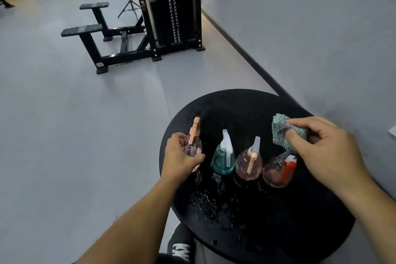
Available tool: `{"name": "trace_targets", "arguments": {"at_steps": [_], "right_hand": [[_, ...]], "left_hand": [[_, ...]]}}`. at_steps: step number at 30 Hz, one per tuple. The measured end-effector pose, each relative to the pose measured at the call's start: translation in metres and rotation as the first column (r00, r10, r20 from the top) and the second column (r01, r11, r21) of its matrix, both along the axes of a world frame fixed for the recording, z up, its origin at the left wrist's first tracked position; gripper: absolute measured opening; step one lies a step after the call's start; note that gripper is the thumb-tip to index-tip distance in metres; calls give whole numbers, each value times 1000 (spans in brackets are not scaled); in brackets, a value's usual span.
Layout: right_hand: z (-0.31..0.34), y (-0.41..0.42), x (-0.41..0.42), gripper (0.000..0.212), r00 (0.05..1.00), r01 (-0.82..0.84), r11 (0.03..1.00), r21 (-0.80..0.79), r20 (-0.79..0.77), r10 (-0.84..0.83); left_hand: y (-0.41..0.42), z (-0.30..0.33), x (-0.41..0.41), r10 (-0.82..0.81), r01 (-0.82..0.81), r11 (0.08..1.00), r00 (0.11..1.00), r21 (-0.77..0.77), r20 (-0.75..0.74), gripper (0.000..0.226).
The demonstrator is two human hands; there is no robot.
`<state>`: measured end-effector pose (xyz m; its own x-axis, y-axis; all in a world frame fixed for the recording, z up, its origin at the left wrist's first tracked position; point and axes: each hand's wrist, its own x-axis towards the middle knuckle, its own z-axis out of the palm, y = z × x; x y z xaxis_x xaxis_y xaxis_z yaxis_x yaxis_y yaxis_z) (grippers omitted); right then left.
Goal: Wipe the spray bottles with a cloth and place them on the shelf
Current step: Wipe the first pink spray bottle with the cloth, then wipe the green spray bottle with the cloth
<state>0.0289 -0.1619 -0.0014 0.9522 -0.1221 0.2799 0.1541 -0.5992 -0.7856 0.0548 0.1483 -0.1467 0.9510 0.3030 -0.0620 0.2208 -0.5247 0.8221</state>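
Step in hand: the first bottle is judged to be taken up for wiping; none is seen on a shelf, and no shelf is in view.
Left hand (pixel 182 156): fingers curled round the pink spray bottle (pixel 194 146) at the left edge of the round black tabletop (pixel 278 231); whether it is lifted clear cannot be told.
Right hand (pixel 321 146): the teal cloth (pixel 280 128) is pinched between thumb and fingers, above the right side of the tabletop.
How it is best done: the bottle should be held by its body, tilted toward the cloth, and turned so the whole round is wiped, trigger included; a wet, smooth body may slip.
Remaining bottles: a teal bottle (pixel 222 161), a pink bottle with a peach trigger (pixel 248 163) and a pink bottle with a red trigger (pixel 278 171) stand in a row across the middle.
Look: small, rounded, translucent bodies.
Tabletop: water droplets (pixel 203 201) lie toward the near edge.
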Motion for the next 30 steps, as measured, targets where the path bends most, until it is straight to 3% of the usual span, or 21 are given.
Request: {"name": "trace_targets", "arguments": {"at_steps": [20, 30], "right_hand": [[-6, -3, 5, 18, 1000, -14, 1000, 17, -16, 15], [-5, -6, 1, 18, 1000, -21, 1000, 23, -16, 22]], "left_hand": [[-3, -28, 10, 39, -42, 995, 999, -91, -33, 69], [5, -19, -2, -15, 4, 993, 996, -122, -90, 104]]}}
